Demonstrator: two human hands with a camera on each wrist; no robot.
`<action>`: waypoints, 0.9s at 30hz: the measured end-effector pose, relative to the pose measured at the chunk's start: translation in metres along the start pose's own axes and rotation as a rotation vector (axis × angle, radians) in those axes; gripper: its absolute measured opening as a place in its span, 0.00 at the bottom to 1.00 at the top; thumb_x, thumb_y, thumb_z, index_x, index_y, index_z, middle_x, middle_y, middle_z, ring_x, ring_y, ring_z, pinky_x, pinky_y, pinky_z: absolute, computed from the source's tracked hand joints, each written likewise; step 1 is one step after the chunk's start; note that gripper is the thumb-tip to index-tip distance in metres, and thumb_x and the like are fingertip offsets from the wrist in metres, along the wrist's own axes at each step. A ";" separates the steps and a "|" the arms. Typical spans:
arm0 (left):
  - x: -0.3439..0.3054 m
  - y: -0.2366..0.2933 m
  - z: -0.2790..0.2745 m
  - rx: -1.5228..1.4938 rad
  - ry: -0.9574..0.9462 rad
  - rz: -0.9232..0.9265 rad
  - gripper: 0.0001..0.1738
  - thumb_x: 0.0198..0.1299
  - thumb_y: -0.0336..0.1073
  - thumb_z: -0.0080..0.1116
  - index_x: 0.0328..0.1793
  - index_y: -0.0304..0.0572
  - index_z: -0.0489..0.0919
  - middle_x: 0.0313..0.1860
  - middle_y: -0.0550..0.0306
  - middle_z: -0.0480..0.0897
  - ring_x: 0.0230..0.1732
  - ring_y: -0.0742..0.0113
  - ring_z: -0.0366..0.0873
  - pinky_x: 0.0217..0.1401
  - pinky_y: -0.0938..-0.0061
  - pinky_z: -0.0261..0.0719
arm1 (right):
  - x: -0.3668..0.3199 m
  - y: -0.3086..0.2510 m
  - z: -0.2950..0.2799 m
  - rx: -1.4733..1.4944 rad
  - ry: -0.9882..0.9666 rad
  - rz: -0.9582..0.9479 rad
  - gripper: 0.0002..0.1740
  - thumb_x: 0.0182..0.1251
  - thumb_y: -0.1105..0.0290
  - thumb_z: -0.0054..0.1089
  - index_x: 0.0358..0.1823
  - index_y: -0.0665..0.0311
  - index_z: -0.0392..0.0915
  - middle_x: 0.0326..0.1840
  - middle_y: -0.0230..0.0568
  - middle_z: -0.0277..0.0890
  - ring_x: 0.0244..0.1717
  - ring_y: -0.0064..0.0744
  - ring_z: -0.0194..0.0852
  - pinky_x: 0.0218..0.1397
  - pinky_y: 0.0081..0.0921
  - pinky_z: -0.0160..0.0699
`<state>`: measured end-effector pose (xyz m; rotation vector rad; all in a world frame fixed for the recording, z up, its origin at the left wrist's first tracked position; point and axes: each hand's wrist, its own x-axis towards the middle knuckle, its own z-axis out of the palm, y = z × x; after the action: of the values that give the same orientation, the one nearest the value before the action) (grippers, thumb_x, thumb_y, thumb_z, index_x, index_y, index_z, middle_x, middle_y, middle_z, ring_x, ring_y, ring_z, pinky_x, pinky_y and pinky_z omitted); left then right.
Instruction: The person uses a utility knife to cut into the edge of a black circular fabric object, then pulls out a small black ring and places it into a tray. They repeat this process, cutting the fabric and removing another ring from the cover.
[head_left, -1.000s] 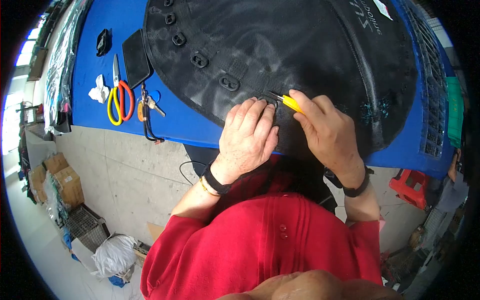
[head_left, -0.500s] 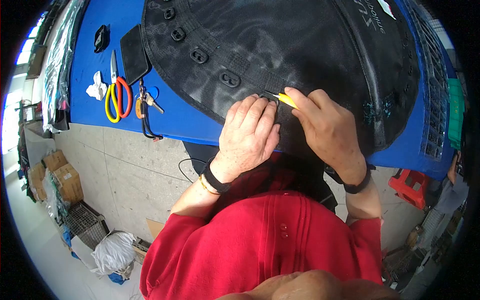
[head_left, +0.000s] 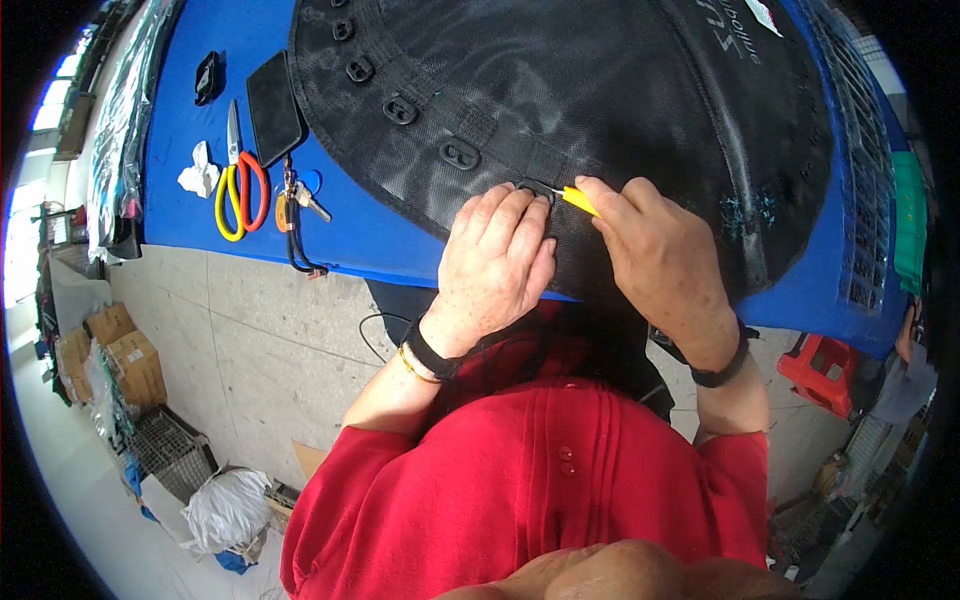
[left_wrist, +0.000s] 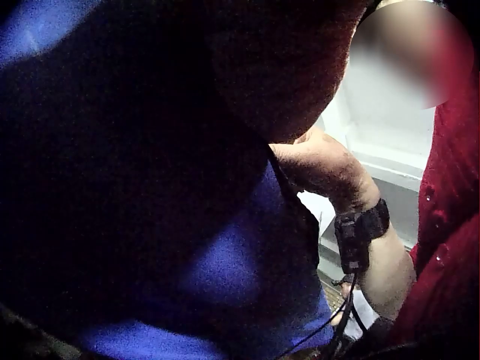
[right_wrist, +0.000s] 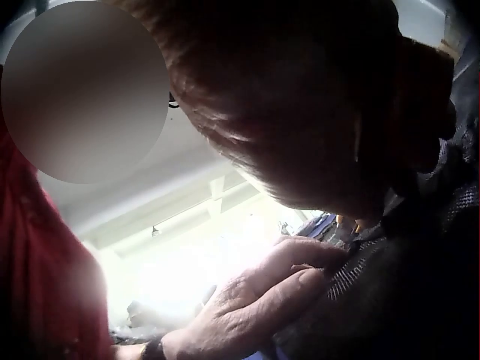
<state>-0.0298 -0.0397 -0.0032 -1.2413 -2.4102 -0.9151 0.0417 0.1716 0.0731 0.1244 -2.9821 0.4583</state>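
A round black mesh mat [head_left: 560, 100] lies over the blue table, with several black plastic buckles [head_left: 459, 153] along its curved edge band. My left hand [head_left: 495, 255] rests on the mat near that edge, fingertips right at another buckle [head_left: 528, 187] and partly covering it. In my right hand [head_left: 672, 255], thumb and fingers grip a yellow-handled tool [head_left: 577, 199] with a thin metal shaft; its tip lies over the buckle, just beyond the left fingertips. The right wrist view has the left fingers [right_wrist: 274, 289] laid on the mesh. Deep shadow fills much of the left wrist view.
Left of the mat on the blue table [head_left: 370, 245] lie scissors [head_left: 230, 185] with red and yellow handles, a black phone [head_left: 276, 108], keys [head_left: 312, 203], a crumpled tissue [head_left: 200, 172] and a small black object [head_left: 207, 78]. A red stool [head_left: 822, 372] stands right on the floor.
The tool has tipped slightly and its tip has shifted a little left over the buckle. My right hand has lowered slightly; the left hand has stayed at the buckle.
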 end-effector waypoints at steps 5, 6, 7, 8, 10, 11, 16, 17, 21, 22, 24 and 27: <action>0.000 0.001 -0.001 0.008 0.004 0.004 0.27 0.64 0.35 0.76 0.69 0.36 0.87 0.65 0.44 0.86 0.70 0.42 0.84 0.76 0.49 0.81 | -0.005 -0.001 -0.005 -0.030 -0.009 0.014 0.20 0.81 0.72 0.67 0.71 0.58 0.85 0.43 0.43 0.79 0.43 0.46 0.91 0.44 0.41 0.91; 0.000 0.000 -0.001 0.007 0.007 0.007 0.27 0.64 0.35 0.76 0.69 0.36 0.87 0.65 0.44 0.86 0.69 0.42 0.84 0.76 0.49 0.81 | -0.006 -0.002 -0.006 -0.039 -0.009 0.015 0.20 0.81 0.72 0.67 0.71 0.58 0.85 0.44 0.43 0.79 0.43 0.46 0.91 0.44 0.41 0.91; 0.000 0.000 -0.001 0.007 0.006 0.010 0.27 0.64 0.35 0.76 0.69 0.36 0.87 0.65 0.44 0.86 0.69 0.42 0.84 0.76 0.49 0.81 | -0.007 -0.002 -0.006 -0.049 -0.008 0.017 0.20 0.81 0.72 0.67 0.71 0.58 0.85 0.44 0.43 0.80 0.43 0.46 0.91 0.44 0.41 0.91; 0.000 0.000 -0.001 0.005 0.004 0.012 0.27 0.64 0.35 0.76 0.69 0.36 0.87 0.65 0.44 0.86 0.69 0.41 0.84 0.76 0.49 0.81 | -0.008 -0.002 -0.006 -0.059 -0.007 0.019 0.20 0.81 0.71 0.66 0.71 0.58 0.85 0.44 0.43 0.80 0.43 0.45 0.91 0.45 0.41 0.91; 0.000 0.000 -0.001 0.003 0.001 0.015 0.27 0.65 0.35 0.76 0.69 0.36 0.87 0.65 0.44 0.86 0.70 0.41 0.84 0.76 0.49 0.81 | -0.012 -0.003 -0.004 -0.083 -0.011 0.035 0.20 0.82 0.71 0.66 0.71 0.58 0.84 0.44 0.43 0.80 0.43 0.45 0.92 0.45 0.40 0.91; 0.000 0.000 -0.001 0.002 0.000 0.015 0.27 0.65 0.35 0.76 0.69 0.36 0.87 0.65 0.44 0.86 0.70 0.41 0.84 0.76 0.49 0.81 | -0.013 -0.004 -0.003 -0.094 -0.013 0.042 0.20 0.82 0.71 0.66 0.71 0.58 0.84 0.44 0.43 0.80 0.43 0.44 0.92 0.45 0.40 0.91; -0.001 -0.001 -0.001 -0.002 0.002 0.024 0.27 0.65 0.35 0.75 0.69 0.36 0.86 0.65 0.44 0.86 0.70 0.40 0.83 0.76 0.49 0.80 | -0.018 -0.008 -0.002 -0.090 0.047 0.052 0.20 0.82 0.71 0.69 0.71 0.56 0.85 0.44 0.44 0.80 0.41 0.50 0.91 0.43 0.42 0.89; -0.001 -0.001 -0.001 -0.004 0.005 0.023 0.27 0.65 0.35 0.75 0.69 0.36 0.86 0.65 0.43 0.86 0.70 0.40 0.83 0.76 0.49 0.80 | -0.019 -0.009 -0.003 -0.091 0.048 0.056 0.20 0.82 0.71 0.69 0.71 0.57 0.85 0.44 0.44 0.80 0.41 0.50 0.91 0.43 0.42 0.90; -0.001 -0.002 -0.001 -0.018 0.012 0.023 0.27 0.65 0.34 0.75 0.69 0.35 0.85 0.65 0.43 0.86 0.69 0.39 0.83 0.76 0.49 0.79 | -0.024 -0.008 -0.001 -0.117 0.020 0.075 0.18 0.84 0.69 0.65 0.70 0.58 0.85 0.44 0.44 0.82 0.45 0.45 0.93 0.45 0.40 0.93; -0.001 -0.002 -0.001 -0.019 0.017 0.027 0.27 0.65 0.34 0.75 0.69 0.35 0.85 0.65 0.43 0.86 0.69 0.39 0.83 0.76 0.49 0.79 | -0.025 -0.008 -0.001 -0.107 0.021 0.087 0.18 0.84 0.69 0.65 0.70 0.58 0.85 0.44 0.45 0.82 0.45 0.46 0.94 0.45 0.41 0.93; -0.001 -0.002 0.000 -0.025 0.028 0.034 0.27 0.65 0.34 0.75 0.69 0.35 0.85 0.65 0.43 0.86 0.69 0.39 0.83 0.76 0.49 0.79 | -0.026 -0.006 0.001 -0.083 0.028 0.103 0.18 0.84 0.68 0.66 0.70 0.57 0.85 0.45 0.45 0.83 0.44 0.48 0.94 0.45 0.42 0.93; -0.001 -0.003 0.001 -0.033 0.026 0.030 0.27 0.65 0.34 0.75 0.69 0.35 0.85 0.65 0.43 0.86 0.69 0.39 0.83 0.76 0.48 0.79 | -0.027 -0.001 0.004 -0.023 0.043 0.113 0.18 0.84 0.67 0.67 0.70 0.56 0.85 0.45 0.46 0.84 0.44 0.51 0.93 0.44 0.44 0.93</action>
<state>-0.0310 -0.0413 -0.0054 -1.2657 -2.3594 -0.9596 0.0684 0.1714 0.0661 -0.0565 -2.9618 0.4323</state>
